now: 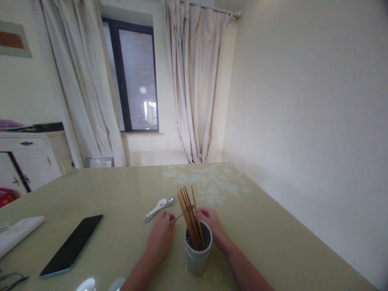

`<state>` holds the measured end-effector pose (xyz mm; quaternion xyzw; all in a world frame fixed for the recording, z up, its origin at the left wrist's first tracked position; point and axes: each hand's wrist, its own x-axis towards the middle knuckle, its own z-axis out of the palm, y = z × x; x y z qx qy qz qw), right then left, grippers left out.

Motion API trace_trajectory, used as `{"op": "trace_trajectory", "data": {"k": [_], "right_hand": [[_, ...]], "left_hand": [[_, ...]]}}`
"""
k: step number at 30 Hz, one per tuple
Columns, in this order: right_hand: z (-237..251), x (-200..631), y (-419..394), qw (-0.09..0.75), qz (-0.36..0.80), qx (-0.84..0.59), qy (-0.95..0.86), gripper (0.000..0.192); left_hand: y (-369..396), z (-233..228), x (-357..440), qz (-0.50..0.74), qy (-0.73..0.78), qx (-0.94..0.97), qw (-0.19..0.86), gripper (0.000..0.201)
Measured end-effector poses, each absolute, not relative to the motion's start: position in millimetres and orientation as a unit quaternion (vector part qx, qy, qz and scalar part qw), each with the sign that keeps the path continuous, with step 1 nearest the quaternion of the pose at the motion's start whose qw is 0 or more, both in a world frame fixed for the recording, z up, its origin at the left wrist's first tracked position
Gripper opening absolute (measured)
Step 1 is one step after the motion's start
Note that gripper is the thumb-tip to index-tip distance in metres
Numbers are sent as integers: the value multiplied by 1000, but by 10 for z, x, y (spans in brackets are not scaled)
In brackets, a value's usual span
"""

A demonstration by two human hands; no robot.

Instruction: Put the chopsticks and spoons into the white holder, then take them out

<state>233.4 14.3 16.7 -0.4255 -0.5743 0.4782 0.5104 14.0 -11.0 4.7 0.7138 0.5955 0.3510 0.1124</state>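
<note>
While beside holder [198, 252]: hands [160, 237] w/ utensil [179, 217].

both hands flat and forward, left hand [160, 236], right hand [212, 224].

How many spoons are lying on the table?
2: a white spoon and a metal spoon side by side beyond the left hand. The holder may hide others.

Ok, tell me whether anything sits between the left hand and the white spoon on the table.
Nothing visible does. The left hand rests on the table just short of the white spoon, bare tabletop between them. The cup of chopsticks stands off to the right, beside the right hand.
</note>
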Motion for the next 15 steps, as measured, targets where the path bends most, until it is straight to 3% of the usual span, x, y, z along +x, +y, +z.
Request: {"op": "trace_trajectory", "data": {"k": [4,8,11,15], "right_hand": [[243,2295,144,522,497,-404,-563,59],[405,2349,127,600,434,-405,-536,54],[559,2547,125,706,365,-387,-467,45],[755,2943,142,834,293,-336,-325,37]], "left_hand": [[-179,108,373,446,505,700,237,27],[-153,159,351,469,485,694,251,35],[-58,74,153,450,547,688,156,33],[8,-91,-89,303,639,706,-48,36]]}}
